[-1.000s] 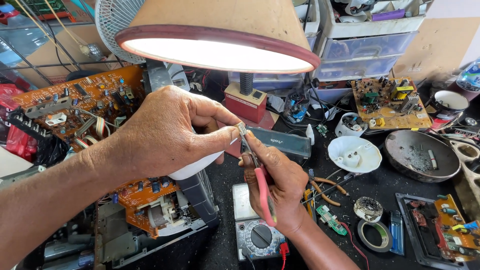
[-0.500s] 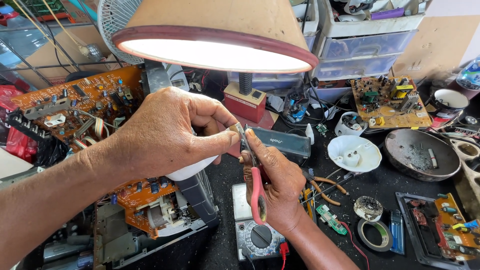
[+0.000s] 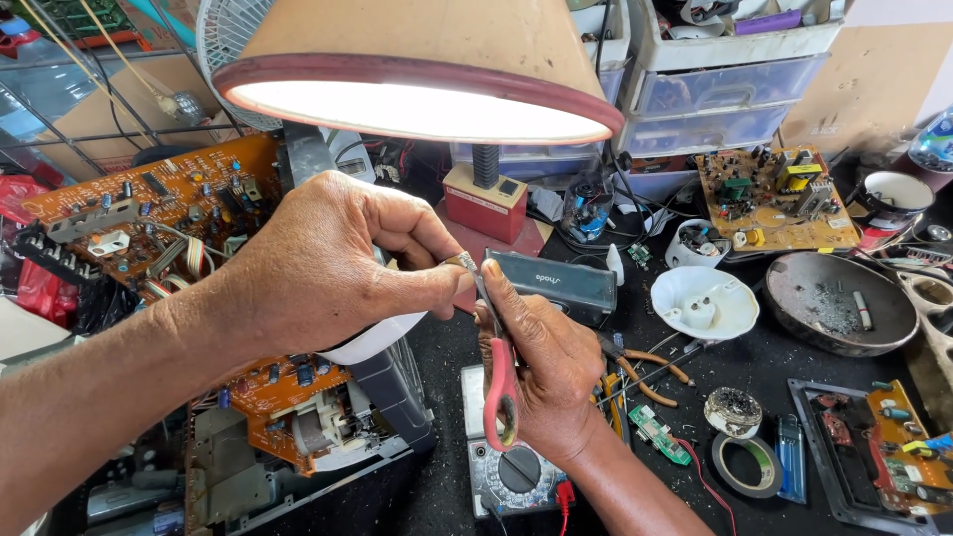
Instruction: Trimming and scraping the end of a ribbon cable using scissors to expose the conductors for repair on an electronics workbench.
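- Hands are meeting under the lit cone-shaped lamp shade (image 3: 417, 60) in the single head view, over a black, dusty bench (image 3: 794, 337).
- The left hand (image 3: 328, 263) is curling over a smooth white rounded piece (image 3: 382, 337), its thumb and forefinger pinching shut on a small metal part (image 3: 465, 261) at the fingertips.
- The right hand (image 3: 541, 362) is closing around one pair of pliers (image 3: 499, 382) with glossy red plastic grips; the thumb is pressing along the upper grip and the steel tips are reaching up to the small metal part, right at the left fingertips.
- Whether the plier tips are actually biting the part is too small to tell.
- Below the right hand, one grey multimeter (image 3: 511, 476) with a round dial is lying flat.
- Two orange circuit boards are sitting to the left: a large one (image 3: 149, 213) studded with components and a lower one (image 3: 288, 392) inside an open chassis.
- A tan board (image 3: 769, 203) is resting at the back right.
- One white plastic dome (image 3: 703, 301), one dark round metal pan (image 3: 839, 303) and one roll of black tape (image 3: 747, 465) are lying to the right, well apart from the hands.
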